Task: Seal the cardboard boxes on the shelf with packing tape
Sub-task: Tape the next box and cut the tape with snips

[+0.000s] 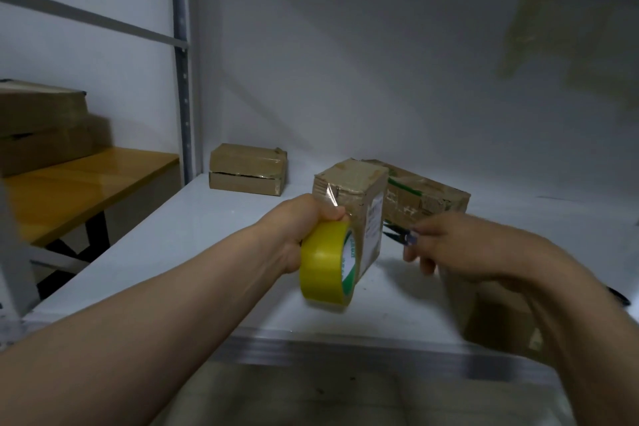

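It looked like a storeroom or packing room: a white metal shelf (pixel 193 228) with a perforated upright (pixel 181 55) held taped cardboard boxes (pixel 247 169), and more boxes (pixel 41 128) were stacked on a wooden table (pixel 86 183) at far left.

Cardboard boxes (pixel 349 183) on shelf (pixel 173 245): four, perhaps five; stacked boxes (pixel 45 135) on side table (pixel 86 183): two; tape roll (pixel 323 263): one; snips (pixel 397 235): one; left hand (pixel 304 221), right hand (pixel 446 245): two

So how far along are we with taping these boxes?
Done, by the look: the back-left box and the long box show glossy tape. In hand: the left hand holds the tape roll, its strip running to the upright box; the right hand holds small cutters. Left: cutting that strip; the blurred front-right box is unclear.
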Action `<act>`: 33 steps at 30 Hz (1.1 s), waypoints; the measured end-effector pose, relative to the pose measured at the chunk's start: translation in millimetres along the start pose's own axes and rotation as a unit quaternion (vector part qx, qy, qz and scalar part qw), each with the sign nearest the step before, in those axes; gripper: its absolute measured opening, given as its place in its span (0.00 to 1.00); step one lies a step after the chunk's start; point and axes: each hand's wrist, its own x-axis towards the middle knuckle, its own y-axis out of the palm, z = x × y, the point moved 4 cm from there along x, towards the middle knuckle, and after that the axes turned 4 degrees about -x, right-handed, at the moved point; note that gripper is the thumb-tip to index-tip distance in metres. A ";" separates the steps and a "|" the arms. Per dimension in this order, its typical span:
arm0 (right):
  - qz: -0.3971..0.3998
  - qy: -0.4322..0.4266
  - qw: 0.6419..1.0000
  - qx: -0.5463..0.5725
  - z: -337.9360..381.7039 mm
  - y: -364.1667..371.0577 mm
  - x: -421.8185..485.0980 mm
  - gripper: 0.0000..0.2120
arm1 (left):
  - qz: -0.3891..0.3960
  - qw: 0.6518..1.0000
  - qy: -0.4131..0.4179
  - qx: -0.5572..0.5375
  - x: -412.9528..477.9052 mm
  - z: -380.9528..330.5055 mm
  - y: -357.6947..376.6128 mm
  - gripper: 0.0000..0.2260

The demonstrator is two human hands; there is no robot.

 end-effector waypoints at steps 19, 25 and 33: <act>-0.079 -0.022 0.992 0.099 37.8 1.5 1.6 0.20 | 0.026 0.995 -0.027 0.095 1.7 -14.4 2.2 0.12; -0.087 -0.012 0.987 0.132 41.7 -0.3 3.1 0.21 | 0.049 0.990 -0.046 0.123 -2.1 -19.6 5.2 0.05; -0.023 0.022 0.990 0.135 23.0 6.8 -1.8 0.22 | 0.044 0.985 -0.062 0.154 -5.3 -25.3 -0.2 0.06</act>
